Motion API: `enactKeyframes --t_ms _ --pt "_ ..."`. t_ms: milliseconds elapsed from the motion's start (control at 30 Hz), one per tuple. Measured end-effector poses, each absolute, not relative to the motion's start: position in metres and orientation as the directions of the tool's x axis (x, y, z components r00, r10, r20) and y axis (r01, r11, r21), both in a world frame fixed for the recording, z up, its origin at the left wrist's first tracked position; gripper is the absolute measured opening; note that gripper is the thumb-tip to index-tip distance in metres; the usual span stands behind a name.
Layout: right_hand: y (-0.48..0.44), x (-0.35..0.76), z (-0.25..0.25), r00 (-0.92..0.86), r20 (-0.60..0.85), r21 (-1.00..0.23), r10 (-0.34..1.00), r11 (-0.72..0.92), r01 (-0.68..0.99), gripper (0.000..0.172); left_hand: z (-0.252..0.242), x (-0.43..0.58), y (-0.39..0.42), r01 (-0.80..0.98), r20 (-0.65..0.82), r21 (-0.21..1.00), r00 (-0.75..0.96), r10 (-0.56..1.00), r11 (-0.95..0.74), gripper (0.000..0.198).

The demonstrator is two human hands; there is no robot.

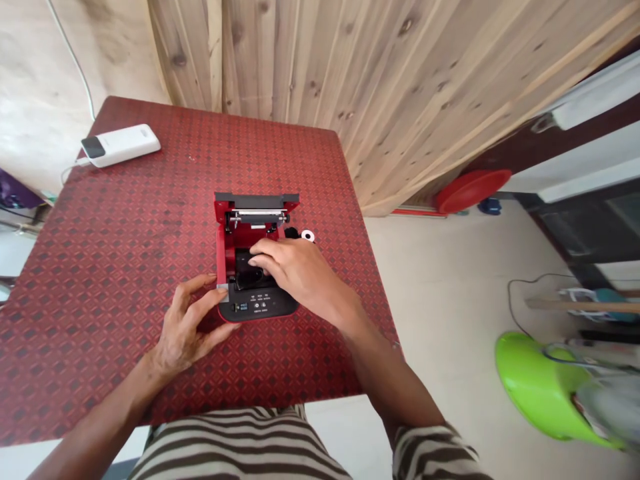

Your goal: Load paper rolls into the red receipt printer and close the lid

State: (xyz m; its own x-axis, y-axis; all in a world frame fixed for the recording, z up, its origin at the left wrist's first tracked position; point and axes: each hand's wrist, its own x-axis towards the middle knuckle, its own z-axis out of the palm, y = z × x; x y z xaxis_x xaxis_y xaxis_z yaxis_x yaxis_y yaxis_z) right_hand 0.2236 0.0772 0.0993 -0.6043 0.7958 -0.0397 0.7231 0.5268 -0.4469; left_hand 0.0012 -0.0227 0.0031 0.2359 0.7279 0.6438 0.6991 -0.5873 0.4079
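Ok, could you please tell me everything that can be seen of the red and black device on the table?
The red and black device is boxy and looks like plastic. Its lid stands raised at the far side, with a pale bar across it. The near black panel carries white markings. The device sits on the patterned red table. The left hand holds its near left corner, and the right hand reaches its fingers into the open compartment, partly hiding it.
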Motion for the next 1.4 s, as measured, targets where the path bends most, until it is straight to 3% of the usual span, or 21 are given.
enactKeyframes --t_ms 100,167,300,500,600,667,767,867,967,1067,1167,1300,1400 --pt "0.084 0.203 0.098 -0.574 -0.15 -0.195 0.805 0.545 0.816 0.022 0.003 0.001 -0.022 0.705 0.648 0.393 0.242 0.722 -0.59 0.062" --pt "0.087 0.192 0.1 -0.566 -0.199 -0.111 0.8 0.555 0.824 0.022 0.004 0.002 -0.022 0.705 0.645 0.394 0.245 0.724 -0.59 0.061" --pt "0.093 0.183 0.109 -0.589 -0.28 -0.081 0.758 0.593 0.801 0.023 0.004 0.002 -0.022 0.698 0.648 0.4 0.243 0.722 -0.594 0.06" --pt "0.087 0.192 0.124 -0.567 -0.237 -0.073 0.789 0.568 0.82 0.018 0.002 0.003 -0.023 0.682 0.635 0.426 0.243 0.733 -0.595 0.053" --pt "0.075 0.21 0.13 -0.543 -0.141 -0.175 0.828 0.519 0.837 0.015 0.002 0.002 -0.023 0.672 0.635 0.437 0.242 0.734 -0.598 0.052" --pt "0.065 0.231 0.128 -0.523 0.022 -0.382 0.852 0.49 0.783 0.013 0.002 0.002 -0.022 0.665 0.638 0.438 0.244 0.73 -0.606 0.052" --pt "0.046 0.269 0.114 -0.384 0.222 -0.706 0.896 0.419 0.571 0.024 0.003 0.002 -0.023 0.669 0.642 0.434 0.241 0.728 -0.603 0.055" --pt "0.027 0.296 0.082 -0.189 0.19 -0.876 0.964 0.253 0.41 0.023 0.003 0.002 -0.022 0.681 0.646 0.428 0.229 0.728 -0.594 0.06" --pt "0.017 0.299 0.043 -0.078 0.097 -0.925 0.992 0.119 0.36 0.017 0.004 0.003 -0.019 0.69 0.66 0.406 0.232 0.715 -0.599 0.064" --pt "0.016 0.289 0.016 -0.105 0.041 -0.908 0.994 0.081 0.412 0.014 0.005 0.004 -0.017 0.687 0.68 0.39 0.234 0.695 -0.613 0.068" --pt "0.016 0.285 0.013 -0.178 0.02 -0.885 0.984 0.1 0.455 0.015 0.006 0.003 -0.016 0.684 0.682 0.389 0.236 0.693 -0.617 0.071" --pt "0.022 0.307 0.022 -0.273 -0.072 -0.91 0.959 0.049 0.411 0.034 0.004 0.001 -0.019 0.688 0.674 0.389 0.241 0.698 -0.613 0.074" --pt "0.042 0.326 0.02 -0.127 -0.032 -0.923 0.991 0.019 0.384 0.029 0.002 -0.001 -0.02 0.687 0.672 0.392 0.241 0.7 -0.612 0.075"
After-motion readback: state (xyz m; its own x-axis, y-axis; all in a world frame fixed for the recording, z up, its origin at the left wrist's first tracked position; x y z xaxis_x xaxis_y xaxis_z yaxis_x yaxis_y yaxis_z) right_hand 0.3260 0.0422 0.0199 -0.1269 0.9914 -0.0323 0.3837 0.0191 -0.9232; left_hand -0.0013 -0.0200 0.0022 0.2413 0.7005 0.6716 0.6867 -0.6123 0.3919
